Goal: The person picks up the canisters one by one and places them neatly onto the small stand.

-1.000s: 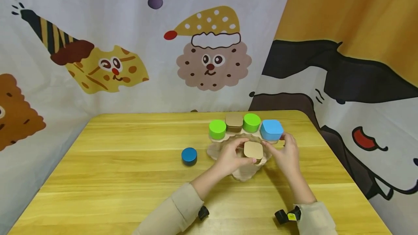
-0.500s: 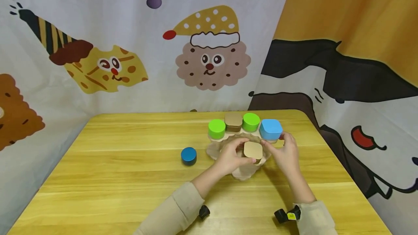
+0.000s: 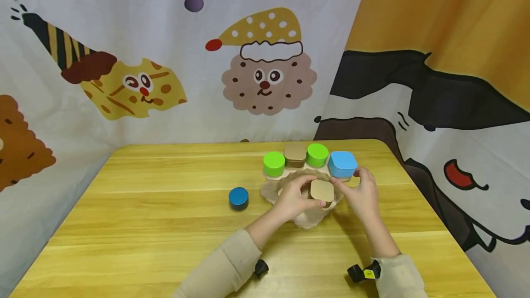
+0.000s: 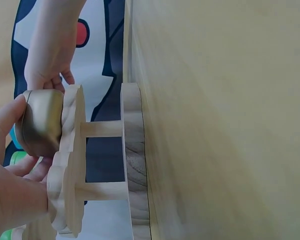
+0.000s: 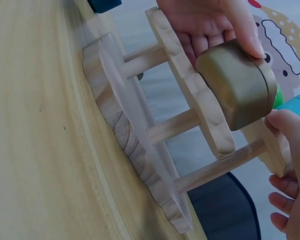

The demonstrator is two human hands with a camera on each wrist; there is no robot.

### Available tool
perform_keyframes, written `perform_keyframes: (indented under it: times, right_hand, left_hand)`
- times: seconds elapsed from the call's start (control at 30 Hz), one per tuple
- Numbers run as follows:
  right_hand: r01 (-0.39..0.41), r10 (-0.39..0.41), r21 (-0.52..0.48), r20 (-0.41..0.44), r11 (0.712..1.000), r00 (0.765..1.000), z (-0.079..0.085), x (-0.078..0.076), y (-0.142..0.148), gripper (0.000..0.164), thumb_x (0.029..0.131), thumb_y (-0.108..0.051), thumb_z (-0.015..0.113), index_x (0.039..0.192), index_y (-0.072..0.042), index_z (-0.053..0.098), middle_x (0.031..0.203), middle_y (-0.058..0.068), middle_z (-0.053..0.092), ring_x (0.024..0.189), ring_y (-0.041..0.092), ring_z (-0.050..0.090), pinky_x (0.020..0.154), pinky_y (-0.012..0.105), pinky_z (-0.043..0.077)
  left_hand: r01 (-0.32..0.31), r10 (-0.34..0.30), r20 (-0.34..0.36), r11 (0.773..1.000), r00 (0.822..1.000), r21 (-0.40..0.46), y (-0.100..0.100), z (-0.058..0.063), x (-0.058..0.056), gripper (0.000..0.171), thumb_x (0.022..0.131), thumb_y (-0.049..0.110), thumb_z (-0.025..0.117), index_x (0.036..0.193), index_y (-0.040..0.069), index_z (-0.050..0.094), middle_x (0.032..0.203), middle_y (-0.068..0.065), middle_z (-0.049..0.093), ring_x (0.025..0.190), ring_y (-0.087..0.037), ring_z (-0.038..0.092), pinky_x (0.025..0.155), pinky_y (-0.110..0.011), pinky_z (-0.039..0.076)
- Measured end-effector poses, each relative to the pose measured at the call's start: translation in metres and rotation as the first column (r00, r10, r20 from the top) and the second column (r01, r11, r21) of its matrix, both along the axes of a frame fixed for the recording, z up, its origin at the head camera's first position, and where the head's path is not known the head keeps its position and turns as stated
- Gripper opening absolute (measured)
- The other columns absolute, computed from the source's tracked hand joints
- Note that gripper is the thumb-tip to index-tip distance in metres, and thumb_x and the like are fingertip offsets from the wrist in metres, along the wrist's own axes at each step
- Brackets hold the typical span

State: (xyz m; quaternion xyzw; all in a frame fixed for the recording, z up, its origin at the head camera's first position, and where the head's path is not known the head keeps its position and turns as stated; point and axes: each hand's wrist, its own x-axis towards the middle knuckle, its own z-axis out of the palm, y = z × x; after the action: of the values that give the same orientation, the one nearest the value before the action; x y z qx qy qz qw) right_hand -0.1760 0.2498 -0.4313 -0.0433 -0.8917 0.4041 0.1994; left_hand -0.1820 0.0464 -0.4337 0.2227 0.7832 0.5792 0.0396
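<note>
My left hand (image 3: 291, 199) grips a rounded-square gold tin (image 3: 322, 191) with thumb and fingers on its sides. The tin sits at the lower shelf of a tiered wooden stand (image 3: 308, 219) with scalloped edges; a lid seam shows in the right wrist view. My right hand (image 3: 362, 194) pinches the edge of the stand's higher shelf (image 5: 272, 147), thumb close to the tin and the other fingers curled beneath. Along that shelf stand two green round tins (image 3: 274, 163), another gold tin (image 3: 295, 155) and a light blue tin (image 3: 342, 163) beside my right hand.
A dark blue round tin (image 3: 238, 198) stands on the wooden table (image 3: 145, 224), left of the stand. Wooden pegs (image 4: 102, 129) join the stand's base to its shelves. Behind the table hangs a cartoon-printed curtain (image 3: 165, 22).
The gold tin in my left hand has shifted very slightly. Both hands keep their holds, and the other tins stay put while the head view drifts a little.
</note>
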Motion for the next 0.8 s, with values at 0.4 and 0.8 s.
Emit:
perform_keyframes:
  times: [0.4, 0.8]
  right_hand:
    - [0.006, -0.006, 0.011, -0.007, 1.0, 1.0, 0.0027, -0.0007, -0.0024, 0.069, 0.078, -0.04, 0.078, 0.117, 0.01, 0.051, 0.111, 0.023, 0.05, 0.106, 0.041, 0.045, 0.083, 0.051, 0.037]
    - [0.007, -0.007, -0.003, -0.005, 1.0, 1.0, 0.001, -0.0004, -0.0018, 0.067, 0.078, -0.04, 0.078, 0.116, 0.009, 0.052, 0.109, 0.022, 0.05, 0.103, 0.038, 0.045, 0.081, 0.049, 0.037]
  left_hand:
    - [0.028, -0.028, 0.0, 0.998, 1.0, 0.047, 0.0011, 0.0031, -0.0018, 0.063, 0.072, 0.013, 0.086, 0.128, 0.006, 0.058, 0.126, -0.001, 0.058, 0.113, -0.013, 0.055, 0.094, -0.026, 0.045]
    - [0.029, -0.024, -0.095, 0.998, 0.995, 0.049, -0.005, 0.0006, -0.0007, 0.067, 0.071, 0.009, 0.086, 0.131, 0.006, 0.057, 0.129, -0.002, 0.056, 0.115, -0.018, 0.053, 0.095, -0.03, 0.045]
